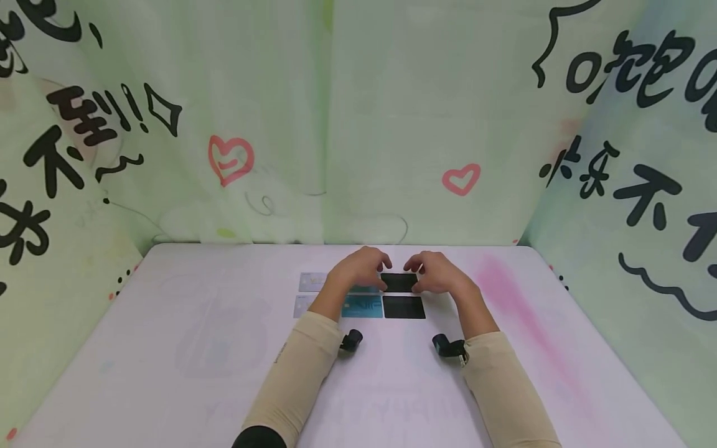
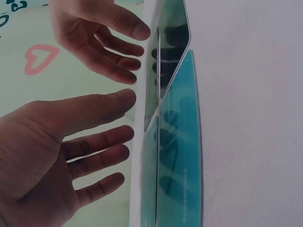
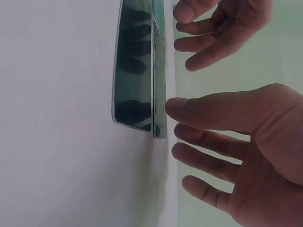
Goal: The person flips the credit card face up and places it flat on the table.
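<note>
Flat cards lie on the table in two rows. The far row has a pale card [image 1: 311, 282], a partly covered teal card [image 1: 365, 290] and a black card [image 1: 399, 283]. Nearer the body are another pale card [image 1: 303, 304], a teal card [image 1: 362, 306] and a black card [image 1: 404, 307]. My left hand [image 1: 360, 269] is at the far black card's left side, fingers apart and holding nothing. Opposite it, my right hand [image 1: 438, 274] is at that card's right side, fingers loosely bent. Whether either thumb touches the card, I cannot tell. Reflections of fingers show on the dark card [image 3: 134, 71].
The white table [image 1: 224, 373] has a pink streak [image 1: 521, 305] on its right. Behind it hangs a pale green curtain [image 1: 381, 124] with hearts and black writing, which also closes off both sides. A small black camera [image 1: 351, 340] sits by the left wrist, another camera [image 1: 446, 346] by the right.
</note>
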The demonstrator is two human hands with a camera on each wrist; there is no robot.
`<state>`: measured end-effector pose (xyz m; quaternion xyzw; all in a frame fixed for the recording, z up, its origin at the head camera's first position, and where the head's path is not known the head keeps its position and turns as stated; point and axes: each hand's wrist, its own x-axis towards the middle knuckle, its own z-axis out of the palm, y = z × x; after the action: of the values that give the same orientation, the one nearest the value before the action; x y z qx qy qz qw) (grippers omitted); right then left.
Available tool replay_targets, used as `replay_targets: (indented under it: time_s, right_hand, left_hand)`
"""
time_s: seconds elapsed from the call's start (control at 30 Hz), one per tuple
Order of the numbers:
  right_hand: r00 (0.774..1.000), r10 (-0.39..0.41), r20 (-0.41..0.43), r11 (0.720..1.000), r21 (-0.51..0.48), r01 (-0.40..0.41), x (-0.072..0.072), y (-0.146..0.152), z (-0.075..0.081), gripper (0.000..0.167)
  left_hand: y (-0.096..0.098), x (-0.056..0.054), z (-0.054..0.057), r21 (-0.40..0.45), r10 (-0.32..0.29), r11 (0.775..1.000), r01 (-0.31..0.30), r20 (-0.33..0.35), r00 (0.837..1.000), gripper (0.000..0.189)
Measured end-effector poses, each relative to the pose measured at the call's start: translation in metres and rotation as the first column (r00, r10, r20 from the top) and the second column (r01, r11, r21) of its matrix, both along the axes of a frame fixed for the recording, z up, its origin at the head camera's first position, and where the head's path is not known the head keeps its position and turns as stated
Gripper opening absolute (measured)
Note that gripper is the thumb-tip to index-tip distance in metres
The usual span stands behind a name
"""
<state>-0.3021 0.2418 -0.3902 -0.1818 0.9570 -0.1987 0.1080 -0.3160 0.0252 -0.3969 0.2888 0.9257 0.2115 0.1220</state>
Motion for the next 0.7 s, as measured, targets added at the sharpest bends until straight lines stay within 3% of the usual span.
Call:
replay_targets:
  time_s: [0.33,0.7]
  right_hand:
    - [0.999,-0.026,0.026,1.0,0.011,0.025,-0.003,0.006,-0.004,0.051]
    - [0.999,-0.03,0.032,1.0,0.007,0.029,-0.008,0.006,-0.009,0.051]
  left_hand:
    - [0.009,-0.003,-0.003,-0.039,-0.027,0.999,0.025,-0.037,0.999,0.05]
    - [0.013,-0.009,-0.008,-0.099,-0.014,0.995,0.01,-0.035,0.999,0.051]
